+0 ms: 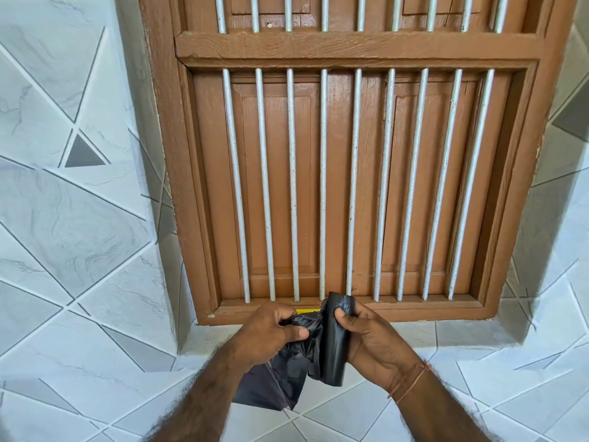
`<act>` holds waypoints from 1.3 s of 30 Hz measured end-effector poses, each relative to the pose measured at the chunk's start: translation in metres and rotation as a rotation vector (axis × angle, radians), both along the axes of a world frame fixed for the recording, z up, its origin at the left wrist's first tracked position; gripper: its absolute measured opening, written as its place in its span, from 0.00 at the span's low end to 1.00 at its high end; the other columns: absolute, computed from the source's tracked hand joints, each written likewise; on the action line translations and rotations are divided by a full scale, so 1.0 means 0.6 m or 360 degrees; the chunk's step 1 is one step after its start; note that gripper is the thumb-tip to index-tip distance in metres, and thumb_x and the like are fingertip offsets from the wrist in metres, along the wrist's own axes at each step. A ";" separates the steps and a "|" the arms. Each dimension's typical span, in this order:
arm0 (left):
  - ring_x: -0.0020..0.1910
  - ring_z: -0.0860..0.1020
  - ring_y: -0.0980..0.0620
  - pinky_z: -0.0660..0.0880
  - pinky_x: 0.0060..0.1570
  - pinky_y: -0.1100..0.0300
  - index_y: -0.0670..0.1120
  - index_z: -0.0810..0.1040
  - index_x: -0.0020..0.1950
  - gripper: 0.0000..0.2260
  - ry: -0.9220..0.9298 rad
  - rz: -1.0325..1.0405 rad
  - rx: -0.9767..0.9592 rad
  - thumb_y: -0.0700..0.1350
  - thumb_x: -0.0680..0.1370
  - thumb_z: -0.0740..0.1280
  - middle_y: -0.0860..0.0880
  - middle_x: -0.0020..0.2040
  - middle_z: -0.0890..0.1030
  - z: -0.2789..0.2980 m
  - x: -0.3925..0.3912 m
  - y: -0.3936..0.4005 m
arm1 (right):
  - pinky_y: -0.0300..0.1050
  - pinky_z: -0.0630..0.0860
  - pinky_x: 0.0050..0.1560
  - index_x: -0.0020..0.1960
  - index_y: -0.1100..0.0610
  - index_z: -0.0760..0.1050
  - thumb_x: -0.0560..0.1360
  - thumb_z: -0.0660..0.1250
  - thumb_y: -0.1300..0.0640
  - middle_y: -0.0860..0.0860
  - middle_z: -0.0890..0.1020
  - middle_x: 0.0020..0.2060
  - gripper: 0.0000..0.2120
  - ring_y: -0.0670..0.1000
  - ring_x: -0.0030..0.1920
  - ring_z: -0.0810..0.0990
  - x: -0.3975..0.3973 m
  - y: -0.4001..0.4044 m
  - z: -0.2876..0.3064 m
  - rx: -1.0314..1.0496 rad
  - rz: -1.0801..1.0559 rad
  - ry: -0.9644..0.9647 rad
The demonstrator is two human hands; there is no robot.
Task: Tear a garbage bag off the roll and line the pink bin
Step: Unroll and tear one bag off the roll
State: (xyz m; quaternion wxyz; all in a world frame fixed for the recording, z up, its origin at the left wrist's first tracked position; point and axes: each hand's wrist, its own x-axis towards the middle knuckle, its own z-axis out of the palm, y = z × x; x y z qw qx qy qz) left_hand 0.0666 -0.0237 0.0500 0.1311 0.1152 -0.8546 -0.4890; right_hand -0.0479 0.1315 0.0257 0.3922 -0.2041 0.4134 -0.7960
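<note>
One black garbage-bag roll (334,339) held upright in right hand (373,342), fingers (341,314) closed around it, thumb pressed on front. One loose bag (287,374) drawn off roll leftward, pinched in left hand (271,333), fingers curled shut on crumpled plastic; free end hung below left wrist. Thread band (411,378) seen on right wrist. Two hands held close together before one brown barred window (344,173); nine bars counted in lower panel. Tiled ledge (446,333) just below sill; tiled wall (70,218) open on both sides. Pink bin not visible.
</note>
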 end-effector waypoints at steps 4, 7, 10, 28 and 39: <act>0.28 0.75 0.66 0.68 0.29 0.74 0.50 0.79 0.32 0.11 0.0029 0.0029 -0.0018 0.41 0.75 0.71 0.59 0.26 0.79 -0.003 0.000 0.002 | 0.63 0.75 0.58 0.61 0.64 0.75 0.70 0.67 0.65 0.63 0.82 0.48 0.19 0.60 0.49 0.80 0.001 -0.004 0.001 -0.0012 -0.0021 -0.0038; 0.26 0.74 0.67 0.67 0.28 0.75 0.50 0.78 0.32 0.13 0.0063 0.0048 -0.0025 0.39 0.75 0.70 0.61 0.24 0.77 -0.004 -0.002 0.003 | 0.60 0.77 0.53 0.58 0.63 0.77 0.70 0.66 0.65 0.61 0.83 0.45 0.16 0.59 0.45 0.82 0.002 -0.008 0.001 -0.0026 -0.0033 -0.0057; 0.26 0.72 0.66 0.67 0.28 0.75 0.50 0.77 0.31 0.13 0.0079 0.0088 -0.0080 0.40 0.75 0.71 0.60 0.23 0.75 -0.009 -0.006 0.000 | 0.59 0.77 0.52 0.56 0.62 0.78 0.69 0.67 0.65 0.61 0.83 0.44 0.16 0.60 0.45 0.82 0.002 -0.009 0.002 -0.0022 -0.0059 -0.0084; 0.36 0.77 0.57 0.73 0.39 0.63 0.46 0.82 0.39 0.05 0.0066 0.0096 -0.0058 0.41 0.75 0.71 0.50 0.36 0.81 -0.023 -0.011 -0.013 | 0.59 0.76 0.52 0.57 0.63 0.77 0.67 0.69 0.63 0.60 0.82 0.44 0.18 0.59 0.46 0.79 -0.007 -0.013 0.007 0.0112 -0.0124 -0.0062; 0.43 0.78 0.50 0.71 0.47 0.55 0.41 0.82 0.48 0.20 -0.0368 -0.0191 -0.0041 0.57 0.69 0.73 0.43 0.44 0.84 -0.023 0.009 -0.068 | 0.58 0.75 0.60 0.62 0.67 0.73 0.66 0.76 0.63 0.64 0.79 0.55 0.27 0.61 0.55 0.79 -0.015 0.010 0.001 -0.0037 0.0408 0.0173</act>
